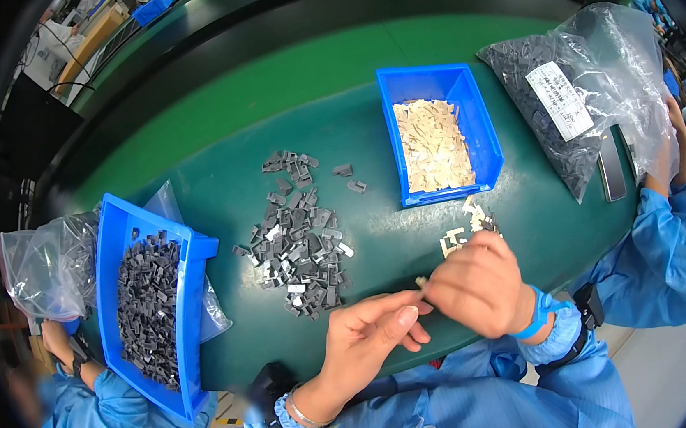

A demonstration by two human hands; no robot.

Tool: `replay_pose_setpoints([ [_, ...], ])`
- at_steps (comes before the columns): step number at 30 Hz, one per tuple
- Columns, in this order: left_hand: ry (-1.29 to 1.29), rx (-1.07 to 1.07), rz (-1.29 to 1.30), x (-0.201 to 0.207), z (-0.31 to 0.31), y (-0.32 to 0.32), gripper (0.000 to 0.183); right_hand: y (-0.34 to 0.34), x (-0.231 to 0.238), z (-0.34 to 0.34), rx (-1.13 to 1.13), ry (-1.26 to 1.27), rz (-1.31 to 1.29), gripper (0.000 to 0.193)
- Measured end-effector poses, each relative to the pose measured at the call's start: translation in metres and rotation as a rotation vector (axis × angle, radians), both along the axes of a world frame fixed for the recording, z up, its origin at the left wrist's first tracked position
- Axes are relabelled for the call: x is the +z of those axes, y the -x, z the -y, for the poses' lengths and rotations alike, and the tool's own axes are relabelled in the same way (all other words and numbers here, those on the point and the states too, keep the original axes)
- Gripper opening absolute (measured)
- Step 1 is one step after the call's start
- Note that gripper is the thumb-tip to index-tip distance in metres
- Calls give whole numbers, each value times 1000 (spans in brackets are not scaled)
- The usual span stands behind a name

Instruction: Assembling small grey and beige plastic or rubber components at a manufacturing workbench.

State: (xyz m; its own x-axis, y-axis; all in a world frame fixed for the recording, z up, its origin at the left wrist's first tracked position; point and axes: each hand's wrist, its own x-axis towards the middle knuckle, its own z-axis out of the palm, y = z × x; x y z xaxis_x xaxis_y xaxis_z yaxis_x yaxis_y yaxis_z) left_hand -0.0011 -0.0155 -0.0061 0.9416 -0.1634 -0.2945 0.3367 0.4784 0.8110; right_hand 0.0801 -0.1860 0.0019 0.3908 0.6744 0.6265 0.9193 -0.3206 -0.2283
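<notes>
My two hands meet at the near edge of the green table. My left hand (363,336) is closed, thumb and index finger pinched together; whatever sits in the pinch is hidden. My right hand (481,287), slightly smeared by motion, curls with its fingertips against the left ones. A small cream-coloured piece (421,282) pokes out between the fingertips, at the right hand's pinch. Just beyond the right hand lies a little cluster of cream pieces (454,238). Farther left, small dark grey plastic parts (301,255) lie in a loose heap, some with shiny faces.
A blue bin (484,134) of cream pieces stands beyond my hands. At left, another blue bin (190,311) holds dark parts, beside clear plastic bags (51,267). A bag of dark parts (525,85) and a phone (611,167) lie at right. Co-workers sit on both sides.
</notes>
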Motion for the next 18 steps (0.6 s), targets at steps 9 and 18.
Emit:
replay_pose_setpoints([
  [9, -100, 68, 94, 7, -6, 1, 18, 8, -3, -13, 58, -170, -149, 23],
  [18, -30, -32, -47, 8, -10, 2, 18, 8, 4, -16, 114, -198, -390, 18],
])
